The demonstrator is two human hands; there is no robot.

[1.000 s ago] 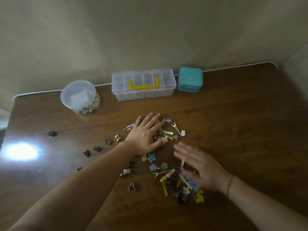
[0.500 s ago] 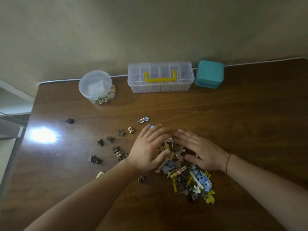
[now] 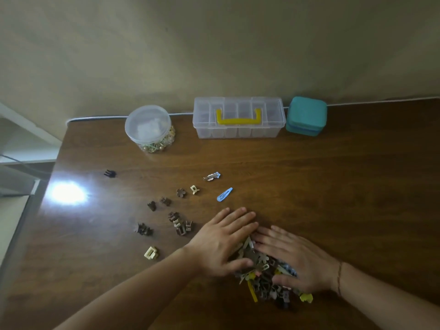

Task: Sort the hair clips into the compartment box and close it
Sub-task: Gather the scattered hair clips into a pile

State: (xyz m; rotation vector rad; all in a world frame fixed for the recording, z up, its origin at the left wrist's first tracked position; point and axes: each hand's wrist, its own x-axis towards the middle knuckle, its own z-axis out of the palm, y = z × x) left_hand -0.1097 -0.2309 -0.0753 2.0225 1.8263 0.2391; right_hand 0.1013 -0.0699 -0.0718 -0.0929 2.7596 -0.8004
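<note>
The worktop (image 3: pixel 333 186) is dark wood-grain with a glossy finish that mirrors a bright lamp glare. The compartment box (image 3: pixel 239 117) is clear, smooth plastic with an opaque yellow plastic handle (image 3: pixel 238 118). The round tub (image 3: pixel 148 127) looks like frosted translucent plastic. The teal case (image 3: pixel 306 115) appears matt. One blue clip (image 3: pixel 224 194) has a smooth painted sheen.

Much of the mixed heap of small plastic hair clips (image 3: pixel 264 279) lies hidden under the flat left hand (image 3: pixel 223 244) and right hand (image 3: pixel 295 263), so its count cannot be told. Both forearms run off the bottom edge. The contents of the round clear lidded tub (image 3: pixel 148 127) are too small to make out. The dark wooden counter (image 3: pixel 345 186) is cut off at right.
</note>
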